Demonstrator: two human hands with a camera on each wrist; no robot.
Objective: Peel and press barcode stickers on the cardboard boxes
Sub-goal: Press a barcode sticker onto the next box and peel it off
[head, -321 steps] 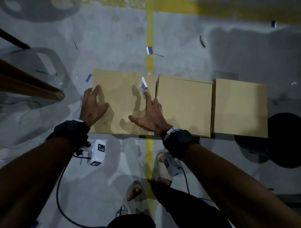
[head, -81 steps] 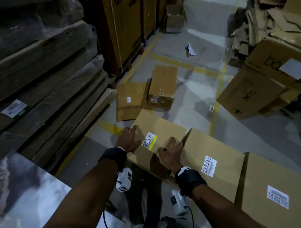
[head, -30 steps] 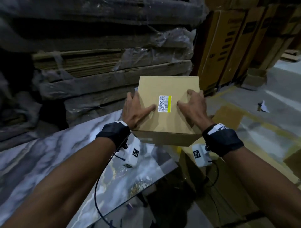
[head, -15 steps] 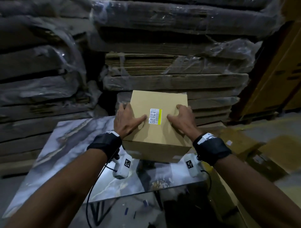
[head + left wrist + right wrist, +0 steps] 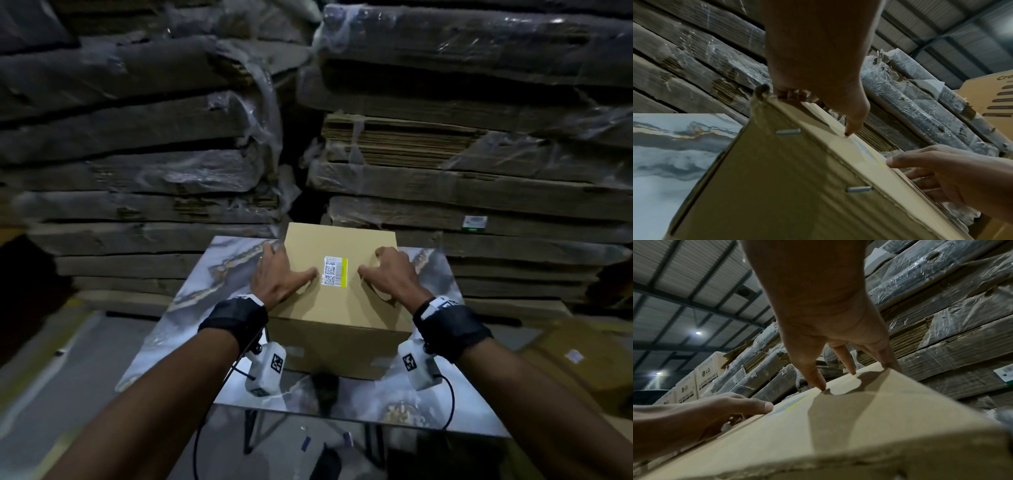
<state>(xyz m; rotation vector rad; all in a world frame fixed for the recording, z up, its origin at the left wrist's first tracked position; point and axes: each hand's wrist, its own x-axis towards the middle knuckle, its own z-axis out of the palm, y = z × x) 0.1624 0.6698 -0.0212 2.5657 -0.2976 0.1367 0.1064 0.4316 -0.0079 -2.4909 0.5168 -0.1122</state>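
Both hands point(image 5: 279, 275) point(image 5: 390, 274) clasp the box point(image 5: 346, 308), fingers hooked over its sides
Sticker point(image 5: 335, 271) sits between the thumbs; set it squarely on the table point(image 5: 191, 329), easing palms off together

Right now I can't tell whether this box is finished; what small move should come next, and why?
Probably let go and lift both hands away. The barcode sticker already lies flat on top of the cardboard box, which sits on the marble-patterned table. The left hand and right hand only grip its sides, thumbs beside the sticker.
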